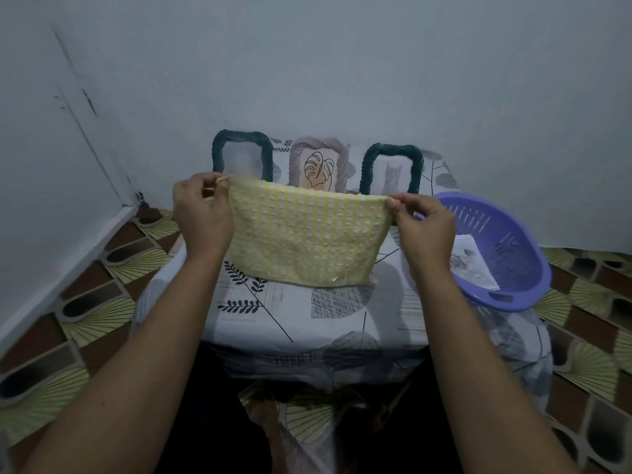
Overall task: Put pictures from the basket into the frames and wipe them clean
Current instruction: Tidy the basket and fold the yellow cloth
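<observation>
A yellow-and-white checked cloth hangs stretched flat above the table. My left hand pinches its top left corner and my right hand pinches its top right corner. Behind it three woven frames lean against the wall: a dark green frame on the left with a pale picture, a pinkish frame in the middle with a leaf drawing, and a dark green frame on the right with a cat picture. The cloth hides their lower parts. A purple basket at the right holds a printed picture.
The small table wears a white cloth with leaf prints and stands against a grey wall. The purple basket overhangs the table's right edge. Patterned floor tiles surround the table on both sides.
</observation>
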Motion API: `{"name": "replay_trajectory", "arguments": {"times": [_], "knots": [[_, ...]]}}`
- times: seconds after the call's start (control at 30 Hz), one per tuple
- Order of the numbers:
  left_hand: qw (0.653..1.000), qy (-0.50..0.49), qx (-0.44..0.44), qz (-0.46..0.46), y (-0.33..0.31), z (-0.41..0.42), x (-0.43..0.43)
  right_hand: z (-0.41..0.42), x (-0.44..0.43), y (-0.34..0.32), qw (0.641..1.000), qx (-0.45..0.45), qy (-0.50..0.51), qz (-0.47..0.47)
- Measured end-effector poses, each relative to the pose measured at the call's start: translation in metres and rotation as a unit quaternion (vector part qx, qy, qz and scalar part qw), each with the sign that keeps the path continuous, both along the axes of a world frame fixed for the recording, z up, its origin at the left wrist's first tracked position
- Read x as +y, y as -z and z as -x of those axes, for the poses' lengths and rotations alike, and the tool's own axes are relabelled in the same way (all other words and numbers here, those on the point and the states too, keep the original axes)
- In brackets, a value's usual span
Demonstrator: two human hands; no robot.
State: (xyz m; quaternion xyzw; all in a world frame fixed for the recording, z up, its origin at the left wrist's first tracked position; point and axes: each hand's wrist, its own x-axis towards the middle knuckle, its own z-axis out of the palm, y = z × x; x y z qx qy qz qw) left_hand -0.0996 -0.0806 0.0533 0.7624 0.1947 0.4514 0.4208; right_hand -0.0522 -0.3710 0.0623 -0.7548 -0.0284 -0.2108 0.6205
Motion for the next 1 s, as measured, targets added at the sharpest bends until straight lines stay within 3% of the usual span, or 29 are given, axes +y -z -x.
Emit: {"name": "replay_trajectory", "arguments": {"times": [0.17,0.37,0.87,1.0], "knots": [[0.996,0.051,0.007,0.072,-0.006,0.002,-0.012,0.001,0.007,-0.006,1.000,0.015,-0.009,-0.021],[0.994,-0.004,-0.007,0.109,-0.016,-0.002,-0.019,-0.001,0.018,-0.016,0.997,0.022,0.068,0.018],[0.997,0.007,0.053,0.063,-0.007,-0.003,-0.024,-0.001,0.024,-0.005,0.993,0.065,0.089,0.050],[0.997,-0.011,0.061,0.052,-0.003,-0.004,-0.030,0.002,0.032,-0.002,0.990,0.109,0.087,0.017]]}}
